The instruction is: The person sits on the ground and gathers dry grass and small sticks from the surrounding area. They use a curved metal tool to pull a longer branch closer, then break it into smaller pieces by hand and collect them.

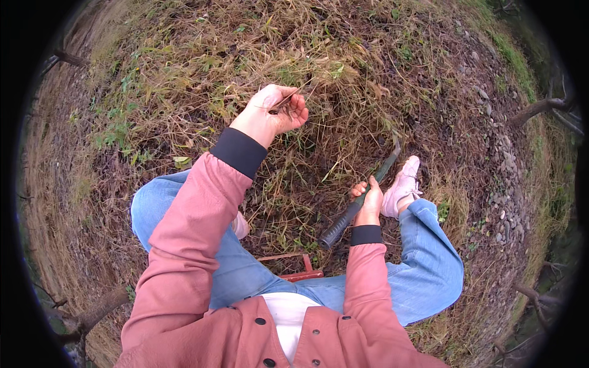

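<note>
My left hand (274, 110) is raised above the grass in front of me, its palm turned up and its fingers curled round a few dry grass stems (287, 99). In my right hand (372, 198) is a sickle-like hand tool (389, 162), held by its dark green shaft. The black ribbed grip (339, 226) points back towards me. A narrow metal end (396, 140) reaches away into the grass, which partly hides its shape. Matted dry grass (322, 133) mixed with green blades covers the ground around both hands.
A pink shoe (402, 186) stands close beside the tool. Between my legs shows a red stool frame (301, 276). Small stones (506, 165) lie along the right. Bare branches (538, 110) stand at the right rim, and another branch (103, 306) at the lower left.
</note>
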Action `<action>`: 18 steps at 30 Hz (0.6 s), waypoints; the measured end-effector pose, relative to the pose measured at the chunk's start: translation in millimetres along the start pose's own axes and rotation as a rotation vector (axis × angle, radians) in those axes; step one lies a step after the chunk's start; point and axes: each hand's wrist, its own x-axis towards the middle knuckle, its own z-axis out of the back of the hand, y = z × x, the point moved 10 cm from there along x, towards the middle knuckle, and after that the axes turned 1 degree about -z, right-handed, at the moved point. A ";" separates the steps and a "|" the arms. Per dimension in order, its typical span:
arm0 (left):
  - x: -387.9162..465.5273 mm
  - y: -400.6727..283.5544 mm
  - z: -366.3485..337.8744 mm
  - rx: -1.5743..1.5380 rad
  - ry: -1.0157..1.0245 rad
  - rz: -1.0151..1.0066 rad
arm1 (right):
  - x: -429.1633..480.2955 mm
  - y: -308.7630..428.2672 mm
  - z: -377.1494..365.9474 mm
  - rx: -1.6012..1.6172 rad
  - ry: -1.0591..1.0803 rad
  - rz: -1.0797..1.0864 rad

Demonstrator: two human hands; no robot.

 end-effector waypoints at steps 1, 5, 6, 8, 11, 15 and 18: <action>2.4 0.2 0.8 0.032 0.010 -0.013 | -0.9 13.3 5.0 -0.081 -0.032 0.062; 6.9 -3.7 6.8 0.076 0.009 -0.026 | -8.3 74.4 1.1 -0.168 -0.031 0.246; 6.8 -5.5 7.3 0.079 0.019 -0.023 | -12.3 81.0 4.9 -0.190 -0.114 0.237; 7.6 -7.4 9.5 0.073 0.013 -0.012 | -27.5 70.9 -12.8 -0.484 -0.060 0.224; 10.7 -7.6 9.3 0.070 0.007 0.006 | -67.2 -2.8 -25.0 -0.798 0.046 -0.027; 13.7 -4.4 9.4 0.047 -0.017 0.013 | -126.5 -42.7 -18.5 -0.908 0.033 -0.149; 13.5 -3.0 13.0 0.085 -0.047 -0.010 | -147.4 -9.5 -15.7 -0.948 0.092 -0.167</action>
